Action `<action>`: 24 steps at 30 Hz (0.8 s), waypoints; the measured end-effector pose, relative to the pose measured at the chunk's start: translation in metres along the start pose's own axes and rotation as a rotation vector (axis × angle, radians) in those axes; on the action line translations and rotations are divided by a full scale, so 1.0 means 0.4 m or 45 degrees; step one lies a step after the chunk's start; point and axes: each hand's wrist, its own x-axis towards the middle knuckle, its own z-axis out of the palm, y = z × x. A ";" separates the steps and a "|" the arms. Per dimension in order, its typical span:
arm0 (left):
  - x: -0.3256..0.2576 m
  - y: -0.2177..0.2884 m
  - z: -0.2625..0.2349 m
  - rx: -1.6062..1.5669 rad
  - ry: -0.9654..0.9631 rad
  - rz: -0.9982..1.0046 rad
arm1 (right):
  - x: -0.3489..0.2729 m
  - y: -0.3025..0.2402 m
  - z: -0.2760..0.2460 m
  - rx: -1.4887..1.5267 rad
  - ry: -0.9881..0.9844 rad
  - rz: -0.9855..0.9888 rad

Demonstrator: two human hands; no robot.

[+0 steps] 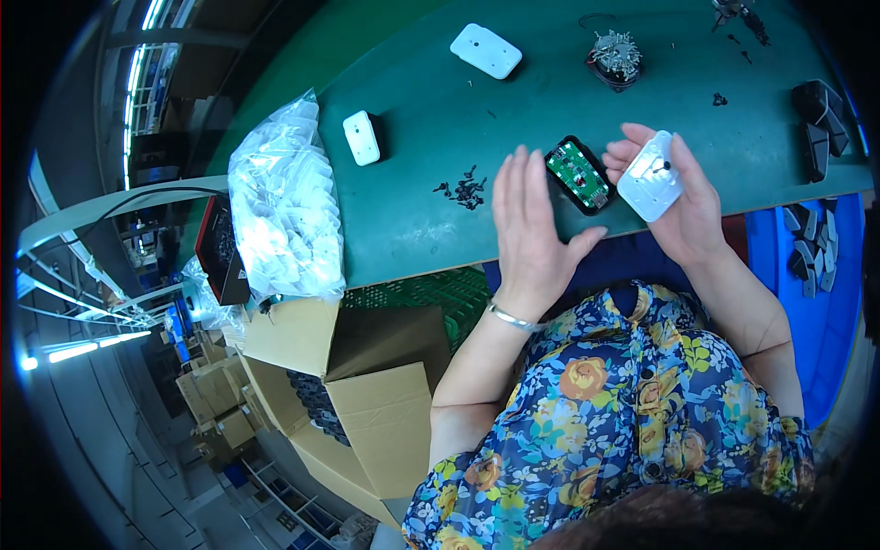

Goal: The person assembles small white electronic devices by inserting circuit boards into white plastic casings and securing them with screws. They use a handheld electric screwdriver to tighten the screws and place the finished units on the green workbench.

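- Green table [431,211] fills the upper middle of the view; its near edge runs just in front of the person, and its left edge drops off beside stacked cardboard boxes [367,385].
- Left hand [532,229] is flat and open, fingers together and stretched out, holding nothing; it hovers over the near edge, just beside the circuit board.
- Right hand [674,197] cups a white cover [650,176] in its palm, fingers curled loosely round it, near the near edge.
- Circuit board [579,174], green in a black shell, lies on the table between the two hands.
- Small black screws [466,190] lie scattered on the bare middle of the table, near the left hand.
- Two more white covers [361,137] [486,50] lie well apart, further back on open surface.
- Bag of white parts [280,211] sits at the left edge, partly overhanging.
- Dark dish of metal bits [614,57] stands near the far edge.
- Black parts [820,124] are piled at the right edge, above a blue bin [825,302].
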 end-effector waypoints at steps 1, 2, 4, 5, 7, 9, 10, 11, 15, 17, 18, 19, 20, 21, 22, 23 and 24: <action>0.007 -0.006 0.007 0.032 -0.064 0.032 | 0.005 0.006 -0.003 0.034 -0.007 0.024; 0.011 -0.015 0.013 0.016 -0.069 0.064 | 0.009 0.012 -0.008 0.067 -0.014 0.047; 0.017 -0.030 0.027 -0.027 -0.083 0.136 | 0.012 0.014 -0.017 0.125 -0.013 0.074; 0.021 -0.033 0.028 -0.076 -0.115 0.138 | 0.012 0.013 -0.021 0.149 -0.005 0.079; 0.017 -0.015 0.025 -0.291 -0.115 -0.008 | 0.009 0.007 -0.024 0.221 -0.002 0.094; 0.008 0.002 0.030 -0.681 -0.103 -0.230 | 0.000 -0.002 -0.019 0.318 -0.012 0.115; 0.008 0.006 0.026 -0.819 -0.121 -0.271 | -0.006 -0.006 -0.015 0.371 -0.037 0.121; 0.010 0.012 0.021 -0.956 -0.138 -0.312 | -0.011 -0.011 -0.010 0.425 -0.063 0.127; -0.001 0.028 0.028 -1.841 -0.222 -0.622 | -0.034 -0.025 0.009 0.531 -0.145 0.120; -0.004 0.048 0.015 -2.186 -0.314 -0.805 | -0.044 -0.023 0.012 0.567 -0.131 0.150; -0.002 0.053 0.008 -2.246 -0.312 -0.866 | -0.048 -0.022 0.013 0.585 -0.124 0.164; -0.001 0.055 0.001 -2.306 -0.309 -0.929 | -0.050 -0.023 0.014 0.583 -0.125 0.161; 0.000 0.056 -0.003 -2.366 -0.306 -0.992 | -0.053 -0.026 0.016 0.580 -0.126 0.158; -0.005 0.047 0.001 -2.488 -0.305 -0.966 | -0.055 -0.027 0.017 0.577 -0.128 0.155; -0.006 0.045 -0.001 -2.493 -0.280 -0.988 | -0.056 -0.028 0.017 0.571 -0.124 0.163; -0.006 0.042 -0.005 -2.497 -0.254 -1.011 | -0.058 -0.029 0.017 0.564 -0.121 0.171; -0.005 0.041 -0.011 -2.500 -0.228 -1.034 | -0.059 -0.030 0.018 0.558 -0.118 0.180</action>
